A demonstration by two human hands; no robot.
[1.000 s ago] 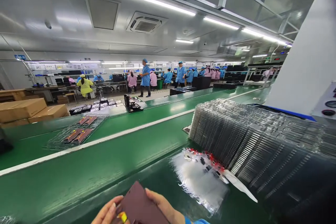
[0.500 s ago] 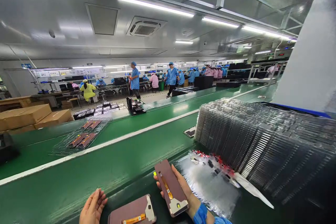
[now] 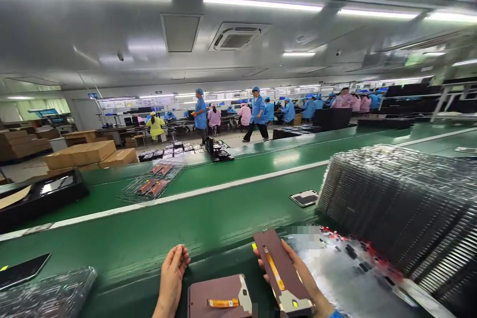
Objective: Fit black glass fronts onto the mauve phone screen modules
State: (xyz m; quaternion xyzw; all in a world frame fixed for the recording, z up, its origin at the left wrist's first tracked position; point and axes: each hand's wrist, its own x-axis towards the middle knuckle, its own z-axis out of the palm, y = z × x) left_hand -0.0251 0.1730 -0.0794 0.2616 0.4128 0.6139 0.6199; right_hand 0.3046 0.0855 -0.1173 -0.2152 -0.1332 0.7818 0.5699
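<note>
In my right hand (image 3: 303,271) is a phone screen (image 3: 285,271), tilted upright, its brown back toward me. An orange flex cable runs down that back to a silver plate at the lower end, and a yellow tab shows at the upper left edge. A second phone screen (image 3: 218,290) lies brown side up on the dark mat, left of the held one. My left hand (image 3: 174,271) is raised beside the lying screen, apart from it. Its fingers are bent and the tips pressed together; anything between them is too small to make out.
To the right rises a tall stack of clear plastic trays (image 3: 395,208), with a cloudy plastic sheet (image 3: 335,268) before it. Across the green belt (image 3: 208,208) lies a clear tray of brown screens (image 3: 154,181). More clear trays (image 3: 48,290) and a dark panel (image 3: 24,271) sit at left.
The view has turned left, so everything appears farther right and more of the left side shows. My right hand keeps hold of the phone screen. A walking co-worker's legs are wider apart.
</note>
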